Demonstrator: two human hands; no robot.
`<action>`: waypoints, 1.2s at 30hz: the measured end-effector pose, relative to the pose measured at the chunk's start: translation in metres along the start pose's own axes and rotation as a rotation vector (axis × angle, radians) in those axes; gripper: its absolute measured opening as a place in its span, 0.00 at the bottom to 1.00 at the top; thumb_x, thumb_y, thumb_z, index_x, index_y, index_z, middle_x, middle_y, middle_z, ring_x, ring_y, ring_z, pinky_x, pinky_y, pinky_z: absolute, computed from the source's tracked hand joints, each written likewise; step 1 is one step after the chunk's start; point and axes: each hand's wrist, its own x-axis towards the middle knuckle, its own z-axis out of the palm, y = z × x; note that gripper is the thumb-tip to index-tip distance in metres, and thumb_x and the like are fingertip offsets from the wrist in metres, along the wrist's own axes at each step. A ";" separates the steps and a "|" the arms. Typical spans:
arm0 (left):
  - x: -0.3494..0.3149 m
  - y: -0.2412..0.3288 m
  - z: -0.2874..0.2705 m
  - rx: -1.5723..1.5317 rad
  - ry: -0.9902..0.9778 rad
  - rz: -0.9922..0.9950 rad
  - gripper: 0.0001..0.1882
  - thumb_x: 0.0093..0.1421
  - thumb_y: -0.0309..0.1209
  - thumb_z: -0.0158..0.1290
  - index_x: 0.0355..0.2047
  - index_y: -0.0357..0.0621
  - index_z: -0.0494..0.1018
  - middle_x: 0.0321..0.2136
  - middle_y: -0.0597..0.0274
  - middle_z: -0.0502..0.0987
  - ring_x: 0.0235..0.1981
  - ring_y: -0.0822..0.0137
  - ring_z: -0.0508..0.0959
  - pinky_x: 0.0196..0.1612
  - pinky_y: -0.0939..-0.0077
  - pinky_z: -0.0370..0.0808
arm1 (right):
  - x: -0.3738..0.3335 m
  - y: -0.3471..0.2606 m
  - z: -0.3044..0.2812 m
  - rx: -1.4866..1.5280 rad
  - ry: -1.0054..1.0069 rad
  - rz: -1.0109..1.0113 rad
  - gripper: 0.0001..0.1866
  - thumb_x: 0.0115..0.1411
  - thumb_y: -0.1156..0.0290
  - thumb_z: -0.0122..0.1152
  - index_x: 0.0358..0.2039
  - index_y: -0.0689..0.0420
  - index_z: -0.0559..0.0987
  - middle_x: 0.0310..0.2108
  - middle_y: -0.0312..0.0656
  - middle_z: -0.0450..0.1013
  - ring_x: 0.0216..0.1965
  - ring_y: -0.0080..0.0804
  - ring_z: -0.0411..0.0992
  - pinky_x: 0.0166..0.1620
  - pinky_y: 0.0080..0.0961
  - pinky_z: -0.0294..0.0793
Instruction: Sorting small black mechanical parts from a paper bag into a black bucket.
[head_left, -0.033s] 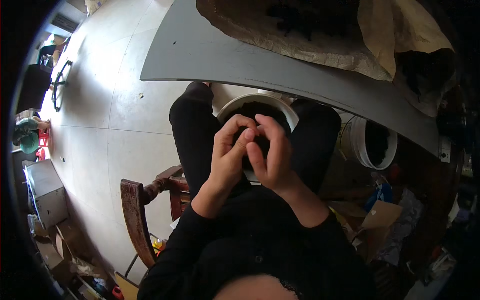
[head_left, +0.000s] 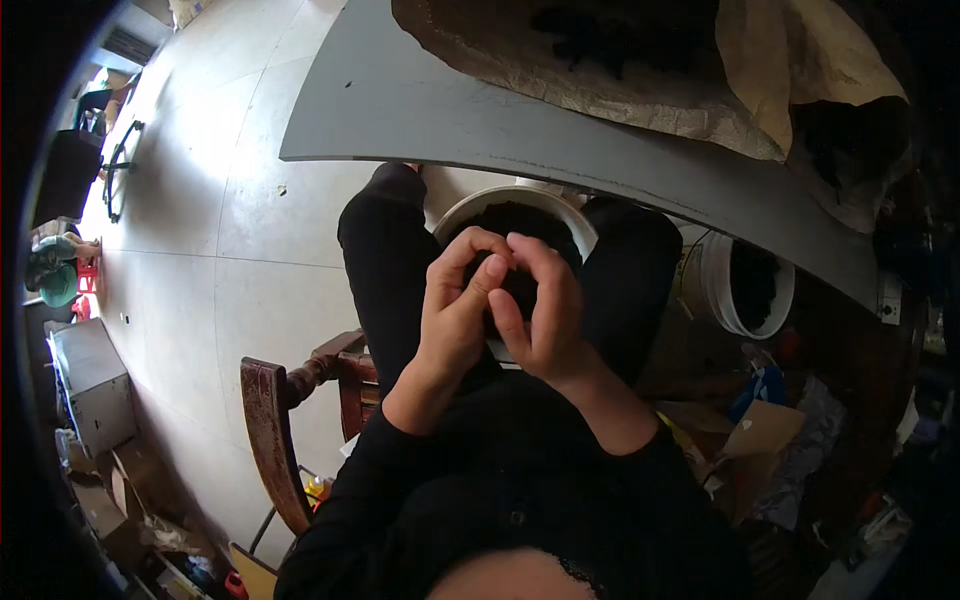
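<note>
Both hands sat centre frame, over the lap. Left hand (head_left: 455, 320) and right hand (head_left: 540, 310) were pressed together, fingers curled around a dark clump (head_left: 515, 285) cupped between them; only a sliver of it showed, probably soil or compost, hard to tell from this angle. Both hands were closed on it, thumbs nearly touching on top.

Directly beneath the hands, a white bowl (head_left: 470, 210) sat between the knees, holding more of the same dark material. A second white bucket (head_left: 720, 290) stood right of centre, under the grey tabletop (head_left: 480, 110) that ran across the upper frame. Brown paper sacking (head_left: 600, 70) with dark material on it lay on the tabletop, upper right. A wooden chair (head_left: 270, 420) was at lower left.

To do this step well, the person would likely have needed to keep the hands right above the bowl so that crumbs dropped back in, press evenly from both palms rather than with fingertips, and turn the clump between squeezes. Too hard a squeeze would probably push material out between the fingers.
</note>
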 end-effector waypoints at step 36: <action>-0.008 0.007 -0.020 0.673 -0.294 0.464 0.18 0.37 0.33 0.65 0.26 0.35 0.73 0.17 0.59 0.75 0.15 0.66 0.74 0.19 0.80 0.68 | -0.017 -0.003 -0.033 1.090 -0.133 1.018 0.15 0.59 0.57 0.53 0.34 0.57 0.67 0.24 0.30 0.64 0.17 0.08 0.57 0.18 0.05 0.54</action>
